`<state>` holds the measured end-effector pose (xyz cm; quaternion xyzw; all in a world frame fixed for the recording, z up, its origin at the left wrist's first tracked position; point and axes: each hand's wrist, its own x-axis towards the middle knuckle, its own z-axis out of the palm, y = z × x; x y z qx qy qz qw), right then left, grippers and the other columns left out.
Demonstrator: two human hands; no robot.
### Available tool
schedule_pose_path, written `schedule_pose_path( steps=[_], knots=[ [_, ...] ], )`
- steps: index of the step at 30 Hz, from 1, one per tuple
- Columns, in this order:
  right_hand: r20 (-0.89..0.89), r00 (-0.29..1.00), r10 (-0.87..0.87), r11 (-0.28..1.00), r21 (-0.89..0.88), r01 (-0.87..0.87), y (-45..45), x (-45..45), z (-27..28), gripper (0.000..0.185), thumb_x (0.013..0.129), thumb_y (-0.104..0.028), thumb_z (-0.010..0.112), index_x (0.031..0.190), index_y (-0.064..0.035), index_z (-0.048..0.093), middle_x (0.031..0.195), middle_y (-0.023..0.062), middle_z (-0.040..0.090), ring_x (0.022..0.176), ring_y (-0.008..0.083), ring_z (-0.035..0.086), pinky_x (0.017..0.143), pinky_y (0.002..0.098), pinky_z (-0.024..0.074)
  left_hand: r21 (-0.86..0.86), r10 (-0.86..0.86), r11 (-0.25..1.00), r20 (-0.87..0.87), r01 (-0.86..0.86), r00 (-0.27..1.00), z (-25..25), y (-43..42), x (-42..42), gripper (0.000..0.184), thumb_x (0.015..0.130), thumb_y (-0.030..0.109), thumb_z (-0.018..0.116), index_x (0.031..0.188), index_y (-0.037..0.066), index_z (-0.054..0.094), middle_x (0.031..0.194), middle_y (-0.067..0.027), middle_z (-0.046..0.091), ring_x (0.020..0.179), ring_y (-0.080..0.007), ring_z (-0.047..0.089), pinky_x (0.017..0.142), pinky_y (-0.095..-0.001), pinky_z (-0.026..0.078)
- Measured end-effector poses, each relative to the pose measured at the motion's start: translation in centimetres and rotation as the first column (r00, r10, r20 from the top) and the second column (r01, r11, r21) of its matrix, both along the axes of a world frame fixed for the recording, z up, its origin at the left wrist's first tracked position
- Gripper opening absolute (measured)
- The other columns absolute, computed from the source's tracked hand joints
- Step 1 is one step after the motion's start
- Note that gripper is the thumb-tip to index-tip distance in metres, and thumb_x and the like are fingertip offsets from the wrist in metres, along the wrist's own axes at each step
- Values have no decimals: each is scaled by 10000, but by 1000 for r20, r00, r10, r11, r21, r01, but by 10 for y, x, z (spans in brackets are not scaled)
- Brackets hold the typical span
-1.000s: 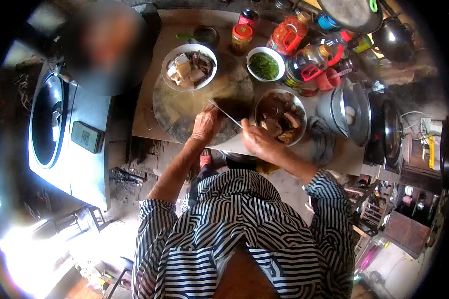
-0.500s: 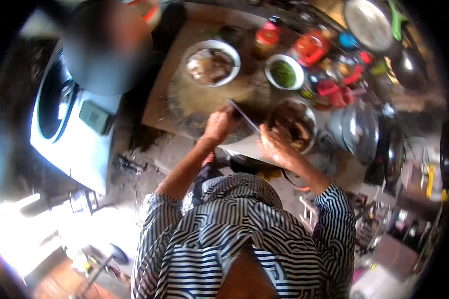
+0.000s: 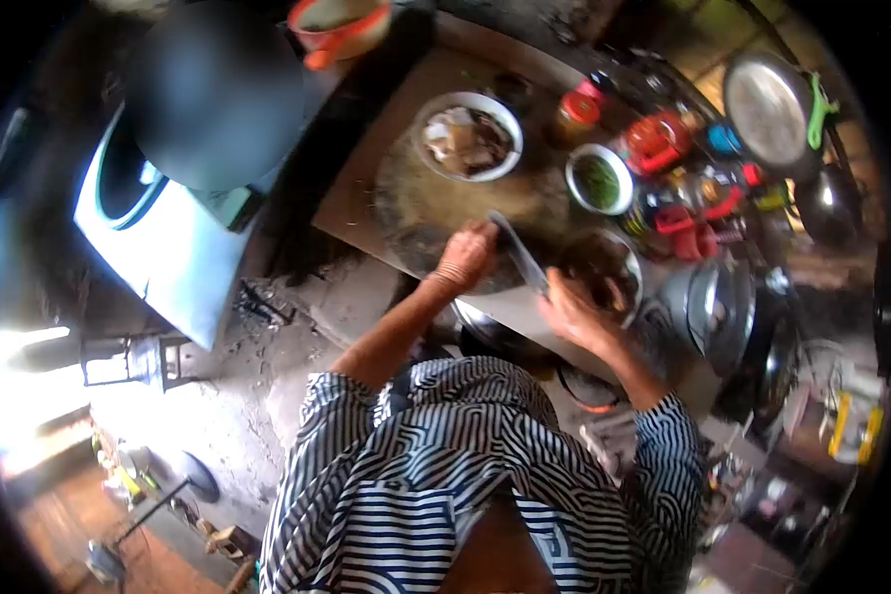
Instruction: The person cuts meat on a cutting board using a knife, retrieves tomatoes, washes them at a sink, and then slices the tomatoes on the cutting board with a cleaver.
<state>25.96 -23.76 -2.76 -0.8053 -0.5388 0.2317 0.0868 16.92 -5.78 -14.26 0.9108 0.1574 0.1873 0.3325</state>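
A knife [image 3: 520,255] is held by my right hand [image 3: 570,311], its blade slanting up and left over the round cutting board [image 3: 416,213]. Beside the blade's tip is my left hand [image 3: 468,252], its fingers curled down on the board; anything under them is hidden. Behind the hands, a white bowl [image 3: 513,121] of pale chunks and darker pieces rests on the board. To the right, partly behind my right hand, stands a bowl [image 3: 638,287] of dark brown meat pieces. A smaller white bowl [image 3: 573,190] holds chopped greens.
Sauce jars [image 3: 576,115] and a red-capped container [image 3: 655,142] stand behind the bowls. Metal basins [image 3: 718,309] are at the right, with a pan [image 3: 765,107] beyond. A red-rimmed pot [image 3: 351,35] is at the top, and a pale counter [image 3: 183,262] lies to the left.
The view has turned, so the board, bowls and hands appear farther right and lower. The knife's broad side shows more now. The red-rimmed pot has come into view.
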Motion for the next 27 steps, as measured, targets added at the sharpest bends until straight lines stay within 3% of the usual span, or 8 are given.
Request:
schedule_pose_path(
  steps=[2,4,6,9,11,15,24,27],
  knots=[
    [58,995,79,935,342,-94,5,-3,-24,246,774,-133,519,907,28,390,611,156,517,584,307,544,525,398,424,29,-14,999,-96,17,995,4,0,2,210,690,130,553,879,45,514,839,-176,552,808,-345,531,694,-418,453],
    [-37,997,-73,993,-100,69,39,-9,6,257,826,-212,470,925,17,407,722,193,571,665,316,584,547,404,461,7,-10,1000,-55,10,998,4,2,6,231,667,116,565,883,42,530,824,-174,548,800,-349,526,691,-413,449],
    [95,986,138,989,34,-142,43,4,-7,255,831,-206,458,890,34,394,755,252,552,741,383,558,635,441,450,-2,-19,1000,-15,19,1000,17,-2,2,218,665,86,570,870,26,528,799,-171,535,794,-354,519,682,-417,435],
    [-136,979,-150,989,-28,148,45,6,-2,276,815,-205,483,874,46,385,773,280,537,757,430,527,657,463,430,-13,37,999,11,-37,999,22,-5,3,186,673,90,582,828,15,512,786,-169,528,789,-359,515,677,-422,426],
    [-1,1000,0,1000,-11,0,24,5,7,258,838,-235,458,865,17,414,684,188,544,695,338,574,585,399,465,-9,32,999,40,-31,999,17,-6,4,166,684,93,582,804,15,498,791,-167,529,789,-358,516,675,-422,423],
    [-73,995,-61,991,-126,51,7,6,-1,265,802,-199,505,856,38,401,738,255,543,727,375,560,588,436,442,28,5,1000,25,-5,1000,16,-4,5,156,666,67,547,806,22,495,798,-167,521,780,-348,499,678,-420,425],
    [-74,996,-47,999,14,48,45,14,-16,236,826,-187,438,841,46,400,675,191,554,692,314,584,624,393,466,37,27,999,54,-29,998,17,-5,3,168,677,72,568,830,32,512,793,-157,532,776,-346,511,676,-417,428],
    [-50,980,194,980,53,-191,22,18,-7,253,832,-190,462,853,40,358,668,249,534,610,368,567,571,424,453,50,39,998,27,-40,999,17,-8,1,167,658,59,575,798,27,489,797,-154,525,785,-337,505,678,-416,425]
  ],
)
